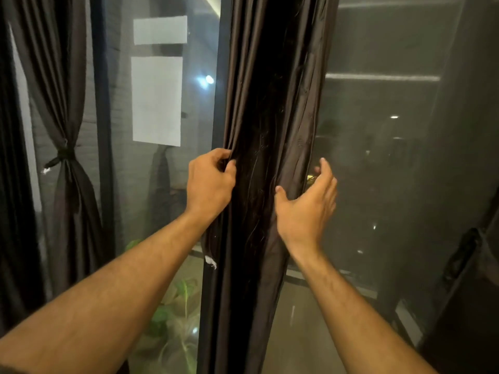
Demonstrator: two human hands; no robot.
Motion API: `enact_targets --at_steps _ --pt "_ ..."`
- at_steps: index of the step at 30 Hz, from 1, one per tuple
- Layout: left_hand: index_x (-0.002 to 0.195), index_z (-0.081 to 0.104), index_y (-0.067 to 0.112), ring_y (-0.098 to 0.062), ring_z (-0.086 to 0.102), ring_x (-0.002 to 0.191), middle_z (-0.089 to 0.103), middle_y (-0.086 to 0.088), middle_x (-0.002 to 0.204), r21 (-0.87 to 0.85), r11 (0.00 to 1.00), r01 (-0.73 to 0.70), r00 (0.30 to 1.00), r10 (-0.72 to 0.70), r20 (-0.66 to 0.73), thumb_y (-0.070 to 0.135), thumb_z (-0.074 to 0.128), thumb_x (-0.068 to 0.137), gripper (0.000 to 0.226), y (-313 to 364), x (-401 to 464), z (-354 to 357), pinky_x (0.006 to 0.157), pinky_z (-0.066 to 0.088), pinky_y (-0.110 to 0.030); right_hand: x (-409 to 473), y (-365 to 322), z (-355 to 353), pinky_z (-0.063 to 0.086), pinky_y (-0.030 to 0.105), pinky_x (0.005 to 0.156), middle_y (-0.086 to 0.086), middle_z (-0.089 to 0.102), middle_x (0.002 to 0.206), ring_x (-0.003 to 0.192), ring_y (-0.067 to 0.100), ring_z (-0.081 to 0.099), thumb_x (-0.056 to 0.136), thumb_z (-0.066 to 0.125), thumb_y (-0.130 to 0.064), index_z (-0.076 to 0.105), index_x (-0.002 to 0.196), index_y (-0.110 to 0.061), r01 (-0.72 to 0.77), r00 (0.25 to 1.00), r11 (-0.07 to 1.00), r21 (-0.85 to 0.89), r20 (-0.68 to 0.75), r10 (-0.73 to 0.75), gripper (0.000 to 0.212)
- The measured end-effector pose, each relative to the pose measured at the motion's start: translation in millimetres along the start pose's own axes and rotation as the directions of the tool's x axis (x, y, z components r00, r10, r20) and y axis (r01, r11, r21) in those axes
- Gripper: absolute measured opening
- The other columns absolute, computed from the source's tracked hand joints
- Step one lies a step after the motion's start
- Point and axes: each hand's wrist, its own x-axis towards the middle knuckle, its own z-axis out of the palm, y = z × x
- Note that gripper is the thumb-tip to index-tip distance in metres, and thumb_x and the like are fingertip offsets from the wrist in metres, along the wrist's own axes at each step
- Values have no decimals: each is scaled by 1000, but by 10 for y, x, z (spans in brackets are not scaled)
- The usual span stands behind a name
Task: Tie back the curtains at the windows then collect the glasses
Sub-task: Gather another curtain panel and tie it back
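Head view | curtains: 2, dark curtain (270, 103) centre, tied curtain (67, 130) far left | left hand (209, 182) pinches centre folds | right hand (307, 201) fingers spread, cupping its right edge

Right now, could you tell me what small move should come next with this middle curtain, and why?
Probably close the right hand round the curtain. It is open at the right edge, while the left hand already pinches the left folds, and no tie is on it, unlike the tied curtain.
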Motion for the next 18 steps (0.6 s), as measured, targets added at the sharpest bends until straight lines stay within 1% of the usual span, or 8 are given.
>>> enact_targets --at_steps 2,4,5,7,9,11,15,18 --pt "108 77 12 12 62 67 67 21 79 -13 1000 -10 999 11 31 16 67 95 16 34 -34 -6 64 45 -1 -6 48 23 53 46 89 5 68 109 104 29 66 91 72 -22 62 114 -10 -81 980 997 -14 181 82 28" --pt "112 77 13 8 62 69 75 10 89 -6 1000 -21 999 21 46 19 68 95 20 67 -58 9 67 46 0 -57 40 67 55 45 80 6 69 95 91 29 68 99 61 -22 65 98 -9 33 957 999 -34 289 -22 14" --pt "114 77 13 5 64 72 77 6 95 -9 1000 -27 998 27 49 19 69 95 22 93 -69 21 71 48 -2 -82 10 96 55 45 79 5 70 95 91 28 68 102 57 -22 65 100 -9 70 936 998 -8 347 -63 15" --pt "114 77 12 1 68 84 78 2 102 -29 999 -35 997 37 62 19 70 94 23 176 -103 45 80 54 -12 -127 -71 117 57 41 88 2 73 109 102 21 69 102 53 -21 65 120 -15 65 862 991 121 493 -117 22" --pt "113 77 13 -2 71 90 78 2 104 -62 998 -14 995 20 100 19 70 93 22 247 -126 50 84 58 -20 -174 -125 95 56 34 97 -7 72 122 114 9 67 98 56 -22 57 139 -24 -77 772 956 285 624 -124 41" --pt "107 79 16 -2 71 85 79 3 98 -97 995 19 987 -4 159 23 71 93 18 273 -115 31 81 60 -25 -199 -109 66 58 39 93 -10 74 114 107 6 69 92 60 -26 60 132 -25 -177 757 925 335 647 -89 40" --pt "98 69 9 -19 75 72 74 -2 80 -242 964 108 952 -30 306 18 66 96 9 310 -96 -28 67 64 -46 -158 -63 46 58 42 85 -9 75 99 97 10 71 95 61 -18 66 111 -21 -127 842 961 245 539 -26 16" --pt "103 55 8 -26 75 73 70 -12 89 -274 944 186 926 -75 369 10 69 93 18 226 -148 -83 59 63 -43 -109 -31 20 49 26 69 -13 65 81 74 -2 60 101 57 -13 64 99 -17 -116 855 976 182 519 5 8"
